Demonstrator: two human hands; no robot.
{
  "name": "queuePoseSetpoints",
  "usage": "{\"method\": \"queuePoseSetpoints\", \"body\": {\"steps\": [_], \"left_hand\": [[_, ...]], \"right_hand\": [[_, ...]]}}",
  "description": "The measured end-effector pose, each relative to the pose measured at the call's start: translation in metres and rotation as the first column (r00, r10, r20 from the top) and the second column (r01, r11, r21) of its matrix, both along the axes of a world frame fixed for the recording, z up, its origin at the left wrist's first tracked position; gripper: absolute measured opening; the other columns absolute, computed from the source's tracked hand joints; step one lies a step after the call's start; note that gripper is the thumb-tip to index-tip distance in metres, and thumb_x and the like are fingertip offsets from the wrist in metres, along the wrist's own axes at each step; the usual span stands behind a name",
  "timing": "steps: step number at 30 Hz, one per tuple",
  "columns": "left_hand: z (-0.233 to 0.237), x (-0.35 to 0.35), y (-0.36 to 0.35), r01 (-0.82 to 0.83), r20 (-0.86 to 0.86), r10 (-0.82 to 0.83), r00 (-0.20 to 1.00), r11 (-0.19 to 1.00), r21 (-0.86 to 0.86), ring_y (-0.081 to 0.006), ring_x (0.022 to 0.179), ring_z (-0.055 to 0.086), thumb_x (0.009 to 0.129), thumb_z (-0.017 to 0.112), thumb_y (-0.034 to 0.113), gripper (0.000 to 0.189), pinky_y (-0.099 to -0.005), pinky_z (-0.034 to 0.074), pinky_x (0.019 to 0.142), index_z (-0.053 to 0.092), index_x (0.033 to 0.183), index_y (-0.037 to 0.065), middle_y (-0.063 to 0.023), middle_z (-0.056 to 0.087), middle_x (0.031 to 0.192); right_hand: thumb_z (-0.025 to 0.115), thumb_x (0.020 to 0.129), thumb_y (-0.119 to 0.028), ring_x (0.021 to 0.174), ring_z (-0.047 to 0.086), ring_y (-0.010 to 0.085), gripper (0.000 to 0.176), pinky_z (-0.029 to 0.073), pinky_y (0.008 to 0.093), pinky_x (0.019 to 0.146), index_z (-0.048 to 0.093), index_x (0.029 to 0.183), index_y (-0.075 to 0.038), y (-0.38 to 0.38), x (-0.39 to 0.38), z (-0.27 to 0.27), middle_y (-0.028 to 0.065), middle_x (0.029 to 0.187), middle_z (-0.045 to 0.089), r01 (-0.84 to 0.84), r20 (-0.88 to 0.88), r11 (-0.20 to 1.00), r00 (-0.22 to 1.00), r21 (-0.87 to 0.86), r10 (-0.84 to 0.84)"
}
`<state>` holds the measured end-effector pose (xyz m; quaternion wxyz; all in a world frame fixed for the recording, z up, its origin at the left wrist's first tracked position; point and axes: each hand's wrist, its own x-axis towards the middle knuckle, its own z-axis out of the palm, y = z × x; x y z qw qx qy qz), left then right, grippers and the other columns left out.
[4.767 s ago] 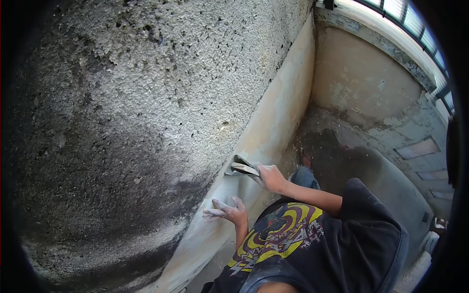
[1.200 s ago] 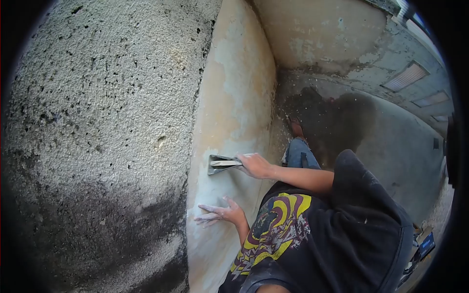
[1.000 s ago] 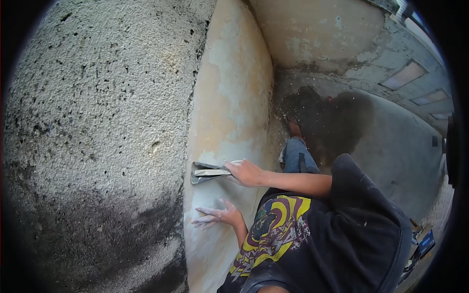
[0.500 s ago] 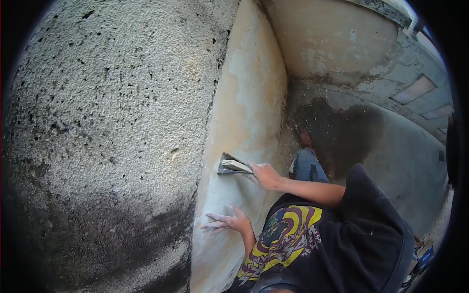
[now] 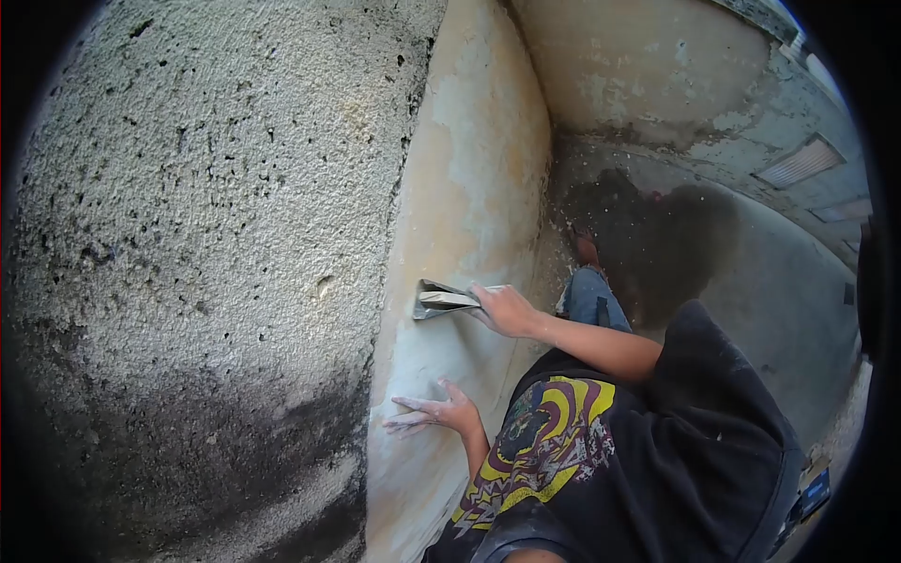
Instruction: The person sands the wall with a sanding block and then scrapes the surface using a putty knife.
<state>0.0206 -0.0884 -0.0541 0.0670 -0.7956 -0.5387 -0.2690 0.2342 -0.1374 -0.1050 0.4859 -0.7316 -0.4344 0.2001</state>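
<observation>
My right hand (image 5: pixel 508 311) is closed around a putty knife (image 5: pixel 449 299), a wide grey metal blade with a pale strip along its middle. The blade meets the smooth, patchy pale blue and tan wall face (image 5: pixel 466 206). Lower down, my left hand (image 5: pixel 437 414) lies against the same wall face, its whitened fingers stretched out and apart, holding nothing. My palm hides the knife's handle end.
A rough, pitted grey wall (image 5: pixel 216 216) fills the left side, meeting the smooth face along a dark edge. Beyond my bare foot (image 5: pixel 587 249), a dark wet patch (image 5: pixel 680 235) spreads over the concrete floor (image 5: pixel 788 310). A vent (image 5: pixel 801 162) is set in the far wall.
The putty knife has turned slightly, its blade end shifting up and left in view. My left hand stays spread on the wall. The whole view has shifted a little.
</observation>
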Motion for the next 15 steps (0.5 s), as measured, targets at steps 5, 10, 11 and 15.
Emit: {"method": "queuePoseSetpoints", "body": {"steps": [5, 10, 11, 15], "left_hand": [[-0.007, 0.000, 0.000, 0.010, -0.048, -0.007, 0.999, 0.999, 0.053, -0.0548, 0.147, -0.024, 0.090, 0.065, 0.040, 0.100, -0.0729, -0.014, 0.109, 0.007, 0.161, 0.001, -0.0401, -0.022, 0.158], [0.000, 0.005, 0.001, 0.005, 0.002, -0.005, 1.000, 1.000, 0.011, -0.0546, 0.147, -0.024, 0.092, 0.063, 0.043, 0.099, -0.0728, -0.014, 0.109, 0.006, 0.161, 0.001, -0.0415, -0.022, 0.157], [-0.001, 0.006, 0.004, 0.013, 0.013, -0.013, 1.000, 1.000, 0.016, -0.0546, 0.147, -0.024, 0.092, 0.063, 0.043, 0.099, -0.0728, -0.014, 0.109, 0.006, 0.161, 0.001, -0.0415, -0.022, 0.157], [-0.004, 0.002, 0.000, -0.015, -0.037, 0.015, 0.999, 1.000, -0.002, -0.0544, 0.147, -0.024, 0.092, 0.062, 0.044, 0.099, -0.0727, -0.014, 0.109, 0.006, 0.161, 0.001, -0.0412, -0.022, 0.157]], "right_hand": [[0.068, 0.091, -0.020, 0.084, 0.067, 0.0432, 0.034, 0.051, 0.0523, 0.071, 0.050, 0.115, -0.004, -0.004, -0.005, 0.008, 0.0219, 0.088, 0.068, -0.022, 0.031, 0.999, 0.999, 0.033, 0.021], [0.067, 0.091, -0.019, 0.085, 0.066, 0.0447, 0.034, 0.051, 0.0540, 0.071, 0.049, 0.115, -0.003, -0.005, 0.002, -0.009, 0.0233, 0.087, 0.067, -0.041, -0.050, 0.999, 0.998, -0.030, 0.040], [0.067, 0.091, -0.019, 0.085, 0.066, 0.0447, 0.034, 0.051, 0.0540, 0.071, 0.049, 0.115, -0.003, -0.004, 0.004, -0.005, 0.0233, 0.087, 0.067, -0.033, -0.039, 0.999, 0.999, -0.025, 0.032], [0.067, 0.091, -0.021, 0.083, 0.065, 0.0457, 0.033, 0.050, 0.0550, 0.071, 0.049, 0.113, -0.003, -0.002, -0.008, 0.027, 0.0237, 0.086, 0.067, -0.091, -0.005, 0.994, 0.996, 0.055, 0.091]]}}
